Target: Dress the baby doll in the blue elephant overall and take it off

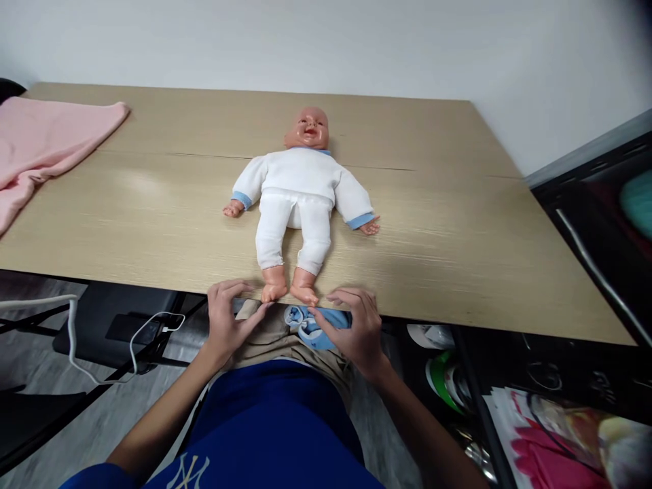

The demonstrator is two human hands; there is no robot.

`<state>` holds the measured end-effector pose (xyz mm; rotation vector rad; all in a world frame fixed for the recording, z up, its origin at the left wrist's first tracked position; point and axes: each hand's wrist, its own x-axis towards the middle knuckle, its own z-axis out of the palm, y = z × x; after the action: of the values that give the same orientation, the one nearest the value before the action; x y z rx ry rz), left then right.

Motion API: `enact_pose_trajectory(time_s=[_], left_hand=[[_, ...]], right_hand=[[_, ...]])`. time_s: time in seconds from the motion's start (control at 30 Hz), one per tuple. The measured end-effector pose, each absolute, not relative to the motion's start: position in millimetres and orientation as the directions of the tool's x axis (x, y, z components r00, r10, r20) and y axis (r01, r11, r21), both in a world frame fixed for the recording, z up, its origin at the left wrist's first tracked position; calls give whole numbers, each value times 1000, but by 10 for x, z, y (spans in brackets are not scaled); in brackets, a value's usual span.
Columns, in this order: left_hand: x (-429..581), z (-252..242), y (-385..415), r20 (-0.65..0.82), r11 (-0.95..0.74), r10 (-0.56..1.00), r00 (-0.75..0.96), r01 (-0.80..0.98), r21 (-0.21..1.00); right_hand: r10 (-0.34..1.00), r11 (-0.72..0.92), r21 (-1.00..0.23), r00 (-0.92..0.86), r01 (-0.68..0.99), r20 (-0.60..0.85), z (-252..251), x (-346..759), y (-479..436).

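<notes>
A baby doll (pixel 300 180) lies on its back on the wooden table (pixel 448 204), head toward the wall and feet at the front edge. It wears a white top with blue cuffs and white trousers; its feet are bare. Beside the foot on the left, my left hand (pixel 229 319) rests at the table edge, fingers apart and holding nothing. My right hand (pixel 355 326) is at the edge by the other foot, its thumb close to the toes, fingers spread and slightly blurred. On my lap, below the edge, lies a light blue cloth item (pixel 320 326), partly hidden by my right hand.
A pink cloth (pixel 56 142) is spread at the table's far left. Left below stands a black chair (pixel 112 326) with a white cable (pixel 74 339) near it. Black shelving with pink cloth (pixel 555 455) and other items is on the right. A wall runs behind the table.
</notes>
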<state>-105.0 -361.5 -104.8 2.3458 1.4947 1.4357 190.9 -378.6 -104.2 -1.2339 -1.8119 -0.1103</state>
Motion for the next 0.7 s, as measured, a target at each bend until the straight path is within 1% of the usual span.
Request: enact_pose_trajectory(time_s=[0.13, 0.33, 0.4, 0.47, 0.5, 0.53, 0.57, 0.6, 0.63, 0.67, 0.7], left_hand=[[-1007, -1024, -3524, 658, -520, 742, 126, 728, 447], [-874, -968, -3494, 618, -418, 785, 43, 772, 478], [-839, -955, -3515, 620, -408, 784, 15, 765, 498], [-825, -989, -3578, 675, -458, 738, 11, 742, 489], [-825, -1034, -3626, 715, -527, 698, 53, 713, 462], [-827, -1099, -3684, 749, -617, 649, 130, 665, 420], [-828, -1183, -3746, 775, -716, 588, 231, 595, 366], [-825, -1283, -3807, 779, -802, 525, 344, 506, 317], [-818, -1394, -3860, 751, -851, 487, 445, 433, 296], [-805, -1512, -3899, 699, -860, 494, 517, 408, 307], [-787, -1630, -3919, 603, -822, 565, 563, 448, 351]], right_hand=[[696, 477, -413, -47, 776, 716, -1043, 1945, -3743], [726, 363, -445, 51, 819, 685, -1035, 1964, -3697], [712, 327, -439, 87, 837, 697, -1100, 1982, -3758], [658, 339, -394, 84, 854, 749, -1245, 2031, -3889], [624, 382, -358, 48, 852, 780, -1348, 2066, -3973], [593, 448, -316, -13, 836, 805, -1464, 2107, -4059], [572, 538, -283, -97, 794, 815, -1588, 2152, -4140], [585, 603, -275, -182, 748, 790, -1712, 2199, -4205], [607, 629, -281, -231, 725, 761, -1831, 2248, -4249], [638, 624, -295, -254, 724, 727, -1938, 2301, -4268], [683, 582, -324, -232, 746, 692, -2032, 2358, -4262]])
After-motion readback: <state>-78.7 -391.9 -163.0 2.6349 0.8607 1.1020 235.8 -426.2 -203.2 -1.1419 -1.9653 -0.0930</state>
